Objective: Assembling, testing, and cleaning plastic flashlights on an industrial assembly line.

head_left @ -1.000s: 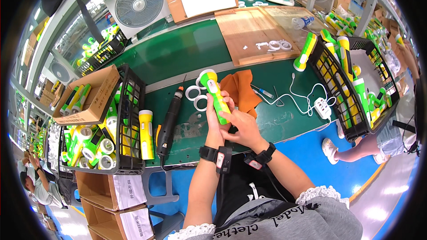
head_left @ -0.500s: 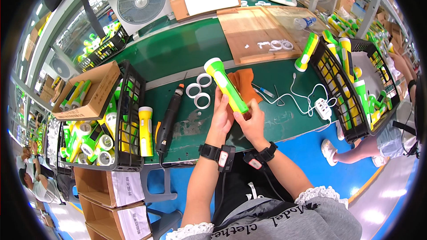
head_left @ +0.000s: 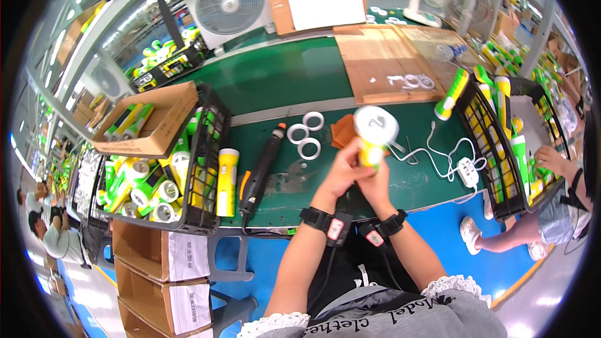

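Observation:
A yellow, green and white flashlight (head_left: 375,126) is held over the near part of the green table, its white-rimmed lens end tipped up toward me. My left hand (head_left: 343,174) is closed around its body from the left. My right hand (head_left: 378,186) grips the lower end, its fingers partly hidden behind the body. Behind the flashlight lies an orange cloth (head_left: 342,131). Several white rings (head_left: 309,148) rest to the left of the hands, beside a black electric screwdriver (head_left: 263,172). Another yellow flashlight (head_left: 226,181) stands near the left crate.
Black crates full of flashlights stand left (head_left: 213,131) and right (head_left: 494,169); an open cardboard box (head_left: 178,103) sits on the left one. A white power strip (head_left: 467,172) with cables lies right. Wooden boards (head_left: 369,56) are behind. A co-worker's hand (head_left: 551,159) reaches into the right crate.
The flashlight has turned from lying slanted sideways to showing its lens end toward me. Both hands have shifted their hold with it. A co-worker's hand has come to the right crate.

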Demonstrator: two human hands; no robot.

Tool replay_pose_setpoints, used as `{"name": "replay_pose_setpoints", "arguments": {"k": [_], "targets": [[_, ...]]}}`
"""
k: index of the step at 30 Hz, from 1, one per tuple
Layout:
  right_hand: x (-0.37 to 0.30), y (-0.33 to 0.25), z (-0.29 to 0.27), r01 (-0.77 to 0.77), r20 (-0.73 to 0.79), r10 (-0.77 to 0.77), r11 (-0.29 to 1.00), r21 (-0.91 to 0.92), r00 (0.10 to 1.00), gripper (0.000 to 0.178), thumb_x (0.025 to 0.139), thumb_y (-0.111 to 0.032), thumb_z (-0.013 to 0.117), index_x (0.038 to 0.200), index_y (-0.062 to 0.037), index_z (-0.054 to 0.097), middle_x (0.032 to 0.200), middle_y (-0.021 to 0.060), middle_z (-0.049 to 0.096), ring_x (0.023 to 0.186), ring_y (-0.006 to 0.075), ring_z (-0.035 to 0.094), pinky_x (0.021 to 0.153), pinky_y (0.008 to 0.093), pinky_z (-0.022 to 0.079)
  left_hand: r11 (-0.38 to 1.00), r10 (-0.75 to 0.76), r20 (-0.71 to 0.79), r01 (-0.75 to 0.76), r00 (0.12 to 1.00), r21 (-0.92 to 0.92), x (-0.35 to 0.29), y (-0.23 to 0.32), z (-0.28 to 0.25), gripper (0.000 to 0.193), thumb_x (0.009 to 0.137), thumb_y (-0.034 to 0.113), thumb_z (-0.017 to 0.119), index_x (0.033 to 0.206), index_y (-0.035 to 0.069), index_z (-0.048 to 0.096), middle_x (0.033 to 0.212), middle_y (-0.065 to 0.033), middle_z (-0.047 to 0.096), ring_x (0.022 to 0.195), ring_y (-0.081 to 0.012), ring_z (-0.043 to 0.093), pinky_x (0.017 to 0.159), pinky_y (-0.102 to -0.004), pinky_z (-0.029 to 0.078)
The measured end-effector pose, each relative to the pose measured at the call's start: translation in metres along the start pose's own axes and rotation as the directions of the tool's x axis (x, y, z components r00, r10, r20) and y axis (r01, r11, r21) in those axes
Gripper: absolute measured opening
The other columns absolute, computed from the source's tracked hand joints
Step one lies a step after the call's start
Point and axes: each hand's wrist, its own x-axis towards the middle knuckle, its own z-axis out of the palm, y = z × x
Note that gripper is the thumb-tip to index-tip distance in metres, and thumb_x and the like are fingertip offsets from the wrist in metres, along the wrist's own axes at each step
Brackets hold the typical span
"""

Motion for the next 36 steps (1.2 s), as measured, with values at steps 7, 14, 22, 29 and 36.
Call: {"name": "replay_pose_setpoints", "arguments": {"k": [7, 14, 22, 29, 36], "targets": [[-0.034, -0.109, -0.118, 0.784, -0.32, -0.75, 0.619, -0.034, 0.579, 0.023, 0.08, -0.012, 0.057, 0.1, -0.0058, 0.049, 0.091, 0.0058, 0.055, 0.093, 0.0206, 0.05, 0.092, 0.0395, 0.036, 0.827, 0.297, 0.002, -0.258, 0.955, 0.499, -0.055, 0.059, 0.035, 0.024, 0.076, 0.018, 0.063, 0.099, 0.01, 0.065, 0.106, -0.0083, 0.052, 0.106, -0.0232, 0.046, 0.092, -0.0356, 0.035], [-0.04, -0.05, -0.301, 0.792, 0.063, -0.823, 0.518, -0.324, 0.564, 0.03, 0.077, -0.015, 0.062, 0.103, -0.0033, 0.053, 0.103, 0.0116, 0.057, 0.095, 0.028, 0.056, 0.083, 0.0383, 0.043, -0.182, 0.589, 0.075, 0.042, 0.804, 0.982, -0.046, 0.252, -0.048, 0.013, 0.069, 0.002, 0.061, 0.082, 0.004, 0.06, 0.081, -0.009, 0.058, 0.079, -0.0262, 0.054, 0.073, -0.0356, 0.043], [-0.01, -0.141, -0.348, -0.681, -0.701, -0.121, 0.169, -0.712, 0.703, 0.055, 0.074, -0.05, 0.061, 0.11, -0.0123, 0.043, 0.096, 0.0185, 0.061, 0.084, 0.0371, 0.06, 0.067, 0.0449, 0.046, -0.562, 0.544, -0.404, 0.677, 0.735, 0.475, -0.132, 0.38, -0.402, 0.08, 0.06, 0.021, 0.073, 0.13, 0.008, 0.036, 0.121, -0.0193, 0.05, 0.113, -0.0369, 0.045, 0.095, -0.0419, 0.037], [-0.008, -0.103, -0.435, -0.538, -0.54, -0.011, -0.101, -0.837, 0.842, 0.042, 0.08, -0.038, 0.055, 0.109, -0.0083, 0.047, 0.097, 0.0138, 0.06, 0.093, 0.0315, 0.057, 0.075, 0.0463, 0.043, -0.615, 0.326, -0.892, 0.787, 0.313, 0.052, -0.068, 0.358, -0.319, 0.083, 0.054, 0.032, 0.08, 0.126, 0.013, 0.043, 0.13, -0.0124, 0.044, 0.111, -0.0341, 0.051, 0.087, -0.0564, 0.04], [0.009, -0.1, -0.413, -0.461, -0.465, 0.006, -0.115, -0.88, 0.885, 0.037, 0.08, -0.025, 0.054, 0.115, -0.0135, 0.056, 0.125, 0.0136, 0.047, 0.118, 0.03, 0.039, 0.097, 0.0503, 0.031, -0.505, 0.45, -0.784, 0.846, 0.428, 0.172, -0.117, 0.36, -0.429, 0.058, 0.069, 0.027, 0.069, 0.121, 0.01, 0.048, 0.117, -0.0126, 0.054, 0.109, -0.0307, 0.051, 0.089, -0.0558, 0.039]]}}
